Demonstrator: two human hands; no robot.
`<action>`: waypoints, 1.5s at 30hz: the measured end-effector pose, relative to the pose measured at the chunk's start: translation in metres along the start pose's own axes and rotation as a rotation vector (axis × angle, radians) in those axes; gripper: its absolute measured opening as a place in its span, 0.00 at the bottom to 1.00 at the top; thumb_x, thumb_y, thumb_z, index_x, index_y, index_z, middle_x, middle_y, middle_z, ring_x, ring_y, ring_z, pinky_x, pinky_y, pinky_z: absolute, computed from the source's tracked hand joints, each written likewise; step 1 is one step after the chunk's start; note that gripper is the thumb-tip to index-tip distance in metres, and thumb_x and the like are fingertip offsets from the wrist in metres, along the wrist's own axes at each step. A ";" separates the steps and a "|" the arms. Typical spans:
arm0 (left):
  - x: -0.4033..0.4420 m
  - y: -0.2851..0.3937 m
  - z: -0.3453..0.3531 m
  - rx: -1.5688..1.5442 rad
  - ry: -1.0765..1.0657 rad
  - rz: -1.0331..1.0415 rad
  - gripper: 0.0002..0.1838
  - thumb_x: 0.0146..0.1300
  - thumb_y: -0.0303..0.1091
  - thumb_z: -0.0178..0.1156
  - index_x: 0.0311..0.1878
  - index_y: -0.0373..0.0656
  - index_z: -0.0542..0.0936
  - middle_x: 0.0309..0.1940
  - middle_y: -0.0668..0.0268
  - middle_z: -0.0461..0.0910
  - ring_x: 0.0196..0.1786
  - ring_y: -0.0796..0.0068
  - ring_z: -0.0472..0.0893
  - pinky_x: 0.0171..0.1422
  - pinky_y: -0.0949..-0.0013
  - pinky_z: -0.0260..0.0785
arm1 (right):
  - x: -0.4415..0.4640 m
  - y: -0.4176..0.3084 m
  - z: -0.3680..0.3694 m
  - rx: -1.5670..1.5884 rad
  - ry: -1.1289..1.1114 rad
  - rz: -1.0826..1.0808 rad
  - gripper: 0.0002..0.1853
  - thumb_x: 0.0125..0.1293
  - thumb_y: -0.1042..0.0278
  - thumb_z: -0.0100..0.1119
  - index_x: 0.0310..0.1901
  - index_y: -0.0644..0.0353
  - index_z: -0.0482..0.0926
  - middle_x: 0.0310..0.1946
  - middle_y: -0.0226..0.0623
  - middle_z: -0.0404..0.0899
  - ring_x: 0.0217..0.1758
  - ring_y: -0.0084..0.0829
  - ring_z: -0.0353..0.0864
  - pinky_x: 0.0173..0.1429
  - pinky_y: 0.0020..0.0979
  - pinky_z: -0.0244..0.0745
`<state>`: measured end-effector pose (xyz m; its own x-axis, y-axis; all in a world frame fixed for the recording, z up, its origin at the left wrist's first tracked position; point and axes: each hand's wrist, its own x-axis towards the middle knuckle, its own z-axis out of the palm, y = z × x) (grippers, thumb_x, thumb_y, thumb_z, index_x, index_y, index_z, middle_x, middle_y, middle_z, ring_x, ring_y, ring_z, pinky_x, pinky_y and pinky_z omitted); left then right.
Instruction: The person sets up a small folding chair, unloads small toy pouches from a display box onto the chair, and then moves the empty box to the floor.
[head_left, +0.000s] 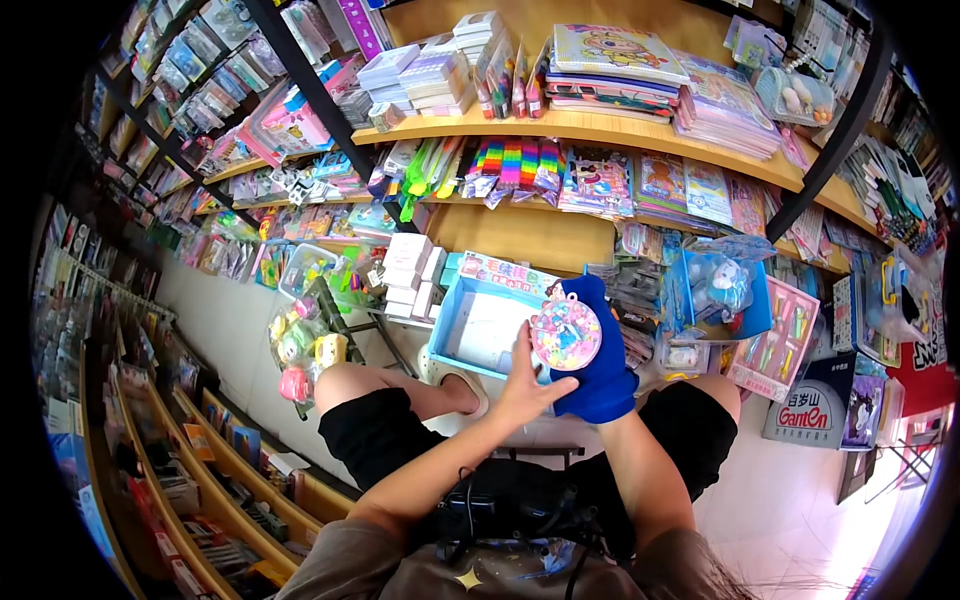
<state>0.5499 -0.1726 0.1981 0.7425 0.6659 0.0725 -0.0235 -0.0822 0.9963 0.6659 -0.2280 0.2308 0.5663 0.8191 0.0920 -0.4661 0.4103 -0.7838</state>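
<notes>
My left hand (pixel 530 382) is bare, with its fingers on the left edge of a round pink case (pixel 566 335). The case has a pale rim, a small loop at the top and many coloured pieces or prints on its face. My right hand (pixel 598 385) is covered by a dark blue glove or cloth (pixel 606 310). It supports the case from behind and the right; its fingers are hidden. Just beyond my hands, a light blue display box (pixel 440 335) with a printed header card sits with its white inside showing.
Stacked white boxes (pixel 406 268) stand left of the display box. A blue bin (pixel 680 322) with a wrapped plush toy and a pink boxed set (pixel 777 338) are on the right. Loaded shelves (pixel 600 128) rise ahead; bagged toys (pixel 297 350) hang at left.
</notes>
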 end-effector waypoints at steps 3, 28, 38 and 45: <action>0.004 0.018 0.013 -0.190 0.002 -0.018 0.55 0.52 0.34 0.70 0.70 0.34 0.37 0.66 0.54 0.52 0.67 0.66 0.58 0.70 0.65 0.52 | -0.001 0.007 -0.006 0.055 -0.001 0.038 0.23 0.70 0.68 0.47 0.65 0.63 0.59 0.56 0.31 0.67 0.60 0.22 0.65 0.65 0.25 0.60; 0.007 0.028 -0.029 0.361 -0.321 0.220 0.64 0.35 0.39 0.78 0.70 0.40 0.43 0.72 0.48 0.38 0.75 0.57 0.40 0.75 0.59 0.37 | -0.025 0.005 -0.009 0.094 -0.104 0.127 0.24 0.70 0.70 0.44 0.67 0.61 0.57 0.64 0.35 0.63 0.65 0.27 0.64 0.68 0.28 0.58; 0.003 0.019 -0.018 0.355 0.066 0.177 0.47 0.43 0.27 0.74 0.64 0.38 0.54 0.53 0.53 0.65 0.57 0.63 0.69 0.62 0.63 0.63 | -0.014 0.009 -0.002 -0.459 -0.018 -0.161 0.21 0.60 0.75 0.58 0.56 0.61 0.68 0.53 0.34 0.70 0.57 0.27 0.70 0.60 0.30 0.66; 0.002 0.019 -0.022 0.564 0.142 0.144 0.35 0.45 0.20 0.65 0.59 0.37 0.63 0.45 0.54 0.67 0.47 0.58 0.72 0.52 0.65 0.66 | -0.012 0.021 0.001 0.192 0.292 0.368 0.21 0.69 0.52 0.45 0.58 0.52 0.66 0.46 0.30 0.70 0.50 0.26 0.72 0.51 0.30 0.70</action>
<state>0.5362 -0.1562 0.2185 0.6606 0.7082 0.2491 0.2707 -0.5342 0.8008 0.6485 -0.2288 0.2135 0.4944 0.7882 -0.3666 -0.7718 0.2040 -0.6023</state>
